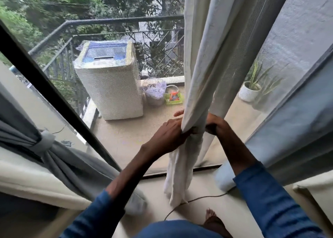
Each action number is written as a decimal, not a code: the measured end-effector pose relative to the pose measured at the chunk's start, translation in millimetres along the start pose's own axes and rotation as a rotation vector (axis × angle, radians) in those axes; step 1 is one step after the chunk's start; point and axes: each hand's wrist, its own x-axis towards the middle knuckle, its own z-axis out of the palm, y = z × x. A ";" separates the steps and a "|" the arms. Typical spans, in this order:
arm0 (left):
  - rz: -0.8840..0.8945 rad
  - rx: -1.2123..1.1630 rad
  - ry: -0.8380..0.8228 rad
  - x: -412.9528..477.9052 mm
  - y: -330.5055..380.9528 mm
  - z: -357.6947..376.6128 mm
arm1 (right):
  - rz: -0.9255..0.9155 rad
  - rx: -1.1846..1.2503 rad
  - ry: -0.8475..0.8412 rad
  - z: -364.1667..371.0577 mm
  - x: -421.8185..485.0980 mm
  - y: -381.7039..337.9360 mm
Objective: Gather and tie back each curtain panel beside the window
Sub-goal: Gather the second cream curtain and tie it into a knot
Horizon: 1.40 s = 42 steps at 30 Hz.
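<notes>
Fingers curled tight, the left hand and right hand grip the bunched white curtain hanging mid-window, and its folds could, I judge, spill loose if either grip slackens before tying; outside, a green basket holds bright items, a pot a plant.

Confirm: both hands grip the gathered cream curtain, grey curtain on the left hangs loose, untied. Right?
No. The head view shows the grey curtain on the left already cinched with a tie, not loose. The rest holds: left hand and right hand both grip the gathered cream curtain.
</notes>
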 end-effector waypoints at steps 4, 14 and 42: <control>0.034 0.020 -0.029 4.3 -0.2 10.1 | 0.009 0.299 -0.228 -9.6 -9.8 26.2; -0.156 0.339 0.138 13.3 1.2 -2.8 | -0.022 0.496 0.043 7.2 -52.2 10.2; -0.357 0.275 0.142 28.8 -14.3 -7.3 | -0.248 -0.131 0.710 114.1 -106.2 -30.3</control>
